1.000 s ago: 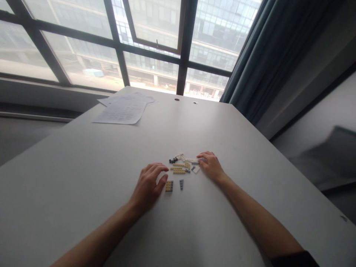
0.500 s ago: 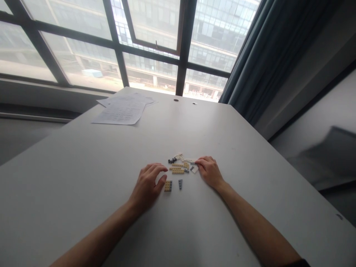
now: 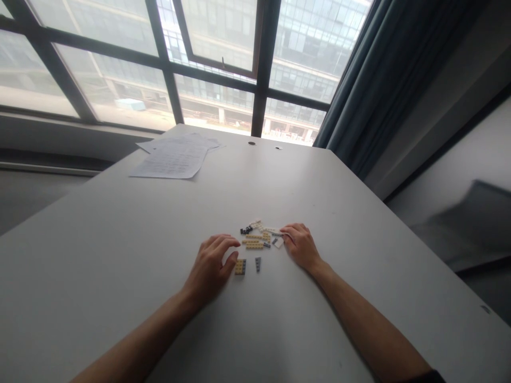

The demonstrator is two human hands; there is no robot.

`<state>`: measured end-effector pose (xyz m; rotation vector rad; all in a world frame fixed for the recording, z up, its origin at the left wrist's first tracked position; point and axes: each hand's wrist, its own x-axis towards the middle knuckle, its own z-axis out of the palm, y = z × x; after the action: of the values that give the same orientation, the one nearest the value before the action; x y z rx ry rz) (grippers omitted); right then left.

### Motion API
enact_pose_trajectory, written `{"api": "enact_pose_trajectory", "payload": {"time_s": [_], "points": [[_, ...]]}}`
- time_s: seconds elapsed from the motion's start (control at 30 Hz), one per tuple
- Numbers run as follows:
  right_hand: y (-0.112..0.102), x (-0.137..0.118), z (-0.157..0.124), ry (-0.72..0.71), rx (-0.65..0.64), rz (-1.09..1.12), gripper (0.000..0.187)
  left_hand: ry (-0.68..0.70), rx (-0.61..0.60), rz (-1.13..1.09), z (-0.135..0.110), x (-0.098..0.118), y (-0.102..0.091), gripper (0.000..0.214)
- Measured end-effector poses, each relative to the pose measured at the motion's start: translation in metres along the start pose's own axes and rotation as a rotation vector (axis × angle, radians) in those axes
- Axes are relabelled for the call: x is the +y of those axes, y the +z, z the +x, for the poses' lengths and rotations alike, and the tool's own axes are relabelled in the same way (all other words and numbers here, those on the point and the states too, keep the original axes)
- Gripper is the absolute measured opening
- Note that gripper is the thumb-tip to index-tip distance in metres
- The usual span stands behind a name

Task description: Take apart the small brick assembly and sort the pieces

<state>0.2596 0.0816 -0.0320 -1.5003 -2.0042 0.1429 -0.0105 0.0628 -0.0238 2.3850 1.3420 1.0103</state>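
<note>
My left hand (image 3: 213,260) rests on the table with thumb and fingers apart, holding nothing. Just by its thumb lies a tan and grey studded toy brick piece (image 3: 240,266). A grey wedge-shaped plate (image 3: 257,264) sits a little to the right of that. Beyond them is a loose group of tan plates (image 3: 254,245), black pieces (image 3: 246,230) and white pieces (image 3: 257,225). My right hand (image 3: 301,246) has its fingers closed together at the right end of the group, beside a white and grey piece (image 3: 277,242). What its fingertips grip is too small to make out.
Printed sheets of paper (image 3: 170,159) lie at the far left of the white table (image 3: 159,223). Two round holes are near its back edge. Windows (image 3: 215,101) stand behind the table, with a dark blue curtain (image 3: 359,96) at the right.
Both hands stay almost in place. A grey bit that showed at the right fingertips is less visible now. The whole view has shifted very slightly.
</note>
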Motion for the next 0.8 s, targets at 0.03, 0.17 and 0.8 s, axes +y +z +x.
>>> {"api": "enact_pose_trajectory", "payload": {"time_s": [0.03, 0.17, 0.8], "points": [[0.0001, 0.0004, -0.0002, 0.000, 0.005, 0.001, 0.020, 0.001, -0.001, -0.001, 0.0001, 0.0000, 0.0001, 0.017], [0.0010, 0.0026, -0.0010, -0.007, 0.019, 0.007, 0.019, 0.007, -0.004, 0.000, 0.0000, -0.0004, 0.0014, 0.017], [0.0001, 0.0021, -0.0008, 0.017, 0.044, -0.006, 0.026, 0.096, -0.026, 0.063, -0.0022, 0.0021, 0.0015, 0.019]]}}
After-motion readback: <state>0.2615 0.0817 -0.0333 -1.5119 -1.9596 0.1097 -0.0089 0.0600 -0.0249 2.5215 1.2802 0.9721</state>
